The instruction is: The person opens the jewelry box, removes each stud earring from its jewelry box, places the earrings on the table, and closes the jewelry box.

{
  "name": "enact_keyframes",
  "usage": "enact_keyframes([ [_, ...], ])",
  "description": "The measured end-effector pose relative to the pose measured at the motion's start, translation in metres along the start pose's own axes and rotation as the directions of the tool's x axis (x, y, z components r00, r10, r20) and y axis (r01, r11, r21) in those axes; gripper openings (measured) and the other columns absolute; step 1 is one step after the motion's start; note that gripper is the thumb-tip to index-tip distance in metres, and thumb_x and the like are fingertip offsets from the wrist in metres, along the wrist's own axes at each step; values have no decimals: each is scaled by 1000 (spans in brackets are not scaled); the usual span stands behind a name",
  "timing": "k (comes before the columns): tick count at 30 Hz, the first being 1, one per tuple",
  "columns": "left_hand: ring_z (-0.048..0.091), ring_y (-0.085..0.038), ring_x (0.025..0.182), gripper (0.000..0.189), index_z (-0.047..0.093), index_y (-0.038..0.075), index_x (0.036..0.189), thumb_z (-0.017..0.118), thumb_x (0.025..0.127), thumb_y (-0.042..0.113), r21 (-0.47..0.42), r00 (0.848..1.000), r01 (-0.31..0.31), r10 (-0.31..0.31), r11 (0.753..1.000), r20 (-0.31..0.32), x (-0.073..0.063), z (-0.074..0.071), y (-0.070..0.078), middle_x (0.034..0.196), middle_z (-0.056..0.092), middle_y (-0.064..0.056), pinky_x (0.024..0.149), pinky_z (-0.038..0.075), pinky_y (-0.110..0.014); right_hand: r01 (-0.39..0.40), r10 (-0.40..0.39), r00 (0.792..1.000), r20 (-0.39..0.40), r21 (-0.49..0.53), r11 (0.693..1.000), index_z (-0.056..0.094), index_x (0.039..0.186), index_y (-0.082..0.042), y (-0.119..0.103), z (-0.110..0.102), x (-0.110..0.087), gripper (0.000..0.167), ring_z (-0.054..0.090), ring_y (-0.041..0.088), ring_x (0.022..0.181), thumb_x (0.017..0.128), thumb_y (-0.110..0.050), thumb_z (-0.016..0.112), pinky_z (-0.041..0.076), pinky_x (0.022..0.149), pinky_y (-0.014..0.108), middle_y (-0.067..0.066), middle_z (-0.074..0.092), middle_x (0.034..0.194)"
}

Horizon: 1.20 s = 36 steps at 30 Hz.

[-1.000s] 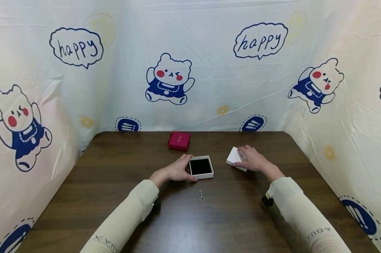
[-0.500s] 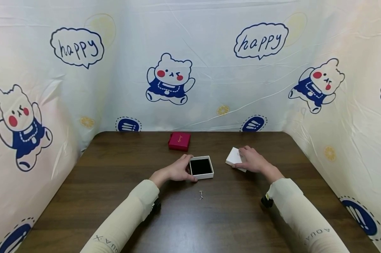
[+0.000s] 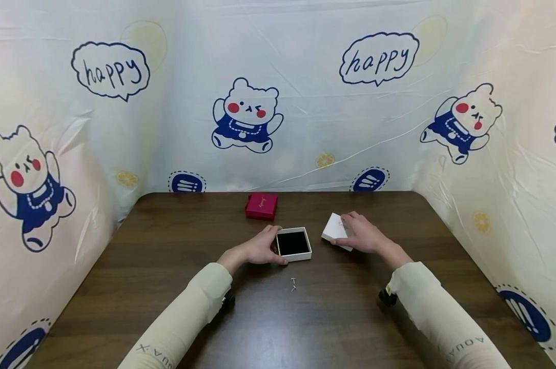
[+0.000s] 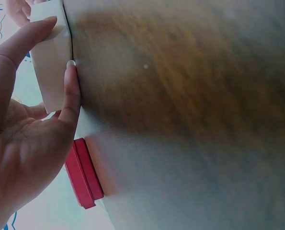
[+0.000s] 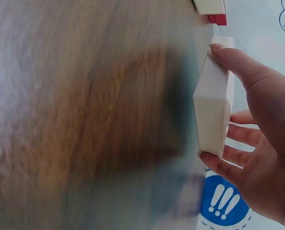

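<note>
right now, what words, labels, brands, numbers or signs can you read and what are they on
"happy": two speech bubbles on the curtain
"!!!": blue badges on the curtain
"AQUA": right sleeve, partly turned away
"QUA·X": left sleeve, partly turned away
Red box: gold script, too small to read
White lid: faint mark, too small to read

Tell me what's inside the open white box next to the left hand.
Inside the open white box, a black surface shows, with nothing visible lying on it. Whatever may be beneath that surface is covered and cannot be seen.
</note>
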<state>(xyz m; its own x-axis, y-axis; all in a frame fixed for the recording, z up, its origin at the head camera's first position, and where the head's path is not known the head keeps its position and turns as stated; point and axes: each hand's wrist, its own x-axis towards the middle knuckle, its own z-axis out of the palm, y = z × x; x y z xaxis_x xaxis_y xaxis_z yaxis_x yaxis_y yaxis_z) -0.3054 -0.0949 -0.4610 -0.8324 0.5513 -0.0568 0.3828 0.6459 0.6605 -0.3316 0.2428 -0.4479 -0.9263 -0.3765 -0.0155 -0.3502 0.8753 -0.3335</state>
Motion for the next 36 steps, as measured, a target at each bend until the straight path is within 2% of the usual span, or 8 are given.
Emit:
enact_keyframes([
  [15,50,-22,106,94,38,-3,149,89,78,29,12,1000,-3,3,1000,-4,0,1,0,130,47,-16,97,44,-38,55,-55,998,-19,9,998,48,147,-3,-26,3,1,87,51,31,122,86,-58,75,48,99,53,18,49,144],
  [24,50,-23,109,95,37,-3,150,88,78,30,14,1000,-2,2,1000,-2,0,1,-1,132,47,-16,99,44,-38,75,-75,997,-29,4,997,49,147,-3,-34,5,2,85,51,29,120,86,-57,76,49,95,50,16,49,144],
  [36,51,-24,109,94,37,-2,150,88,78,30,8,1000,-1,1,1000,-2,0,0,-2,132,47,-17,99,44,-39,70,-70,997,-16,5,998,49,148,-3,-38,3,2,86,51,29,121,86,-56,76,48,97,51,16,49,144],
])
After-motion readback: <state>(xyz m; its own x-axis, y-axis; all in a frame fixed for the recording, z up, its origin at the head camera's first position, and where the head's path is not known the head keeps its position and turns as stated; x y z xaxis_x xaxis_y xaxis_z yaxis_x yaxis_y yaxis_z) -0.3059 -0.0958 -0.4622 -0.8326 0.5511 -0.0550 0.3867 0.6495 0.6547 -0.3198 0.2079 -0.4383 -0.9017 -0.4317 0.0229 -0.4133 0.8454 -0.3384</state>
